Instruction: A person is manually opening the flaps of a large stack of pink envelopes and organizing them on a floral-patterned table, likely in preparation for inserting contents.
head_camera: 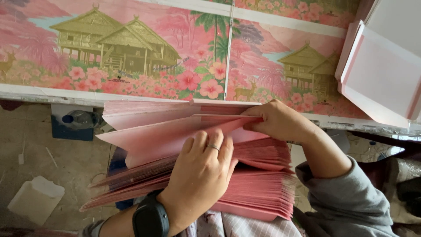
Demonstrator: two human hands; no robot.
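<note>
Nearest to us, our left hand (pixel 199 175), with a black watch (pixel 151 218) at the wrist and a ring (pixel 213 147) on one finger, lies palm down on the pink stack (pixel 258 188). Its fingers are spread flat and pressing, closed on nothing. The stack rests on our lap, over a checked cloth (pixel 237 226), and fans out loosely to the left.

Just beyond, our right hand (pixel 276 120), in a grey sleeve (pixel 346 199), pinches the edge of the top sheet (pixel 162 136), thumb under and fingers over, and holds it lifted clear of the sheets below. A second sheet (pixel 149 112) stands raised behind it.

We judge the fan to be the weak point: the sheets at the left edge overhang with nothing beneath them, and if our left hand eases its pressure they could slide off toward the floor. The pinch on the top sheet may also catch two sheets at once, since the edges lie so close together, and a hard pull could crease the corner.

Farther off, a table (pixel 52 94) covered in pink flowered oilcloth runs across. Folded white-and-pink boxes (pixel 381 74) sit at its right end. Below it on the floor, at the left, are a bottle (pixel 81 118) and a white paper piece (pixel 35 199).
</note>
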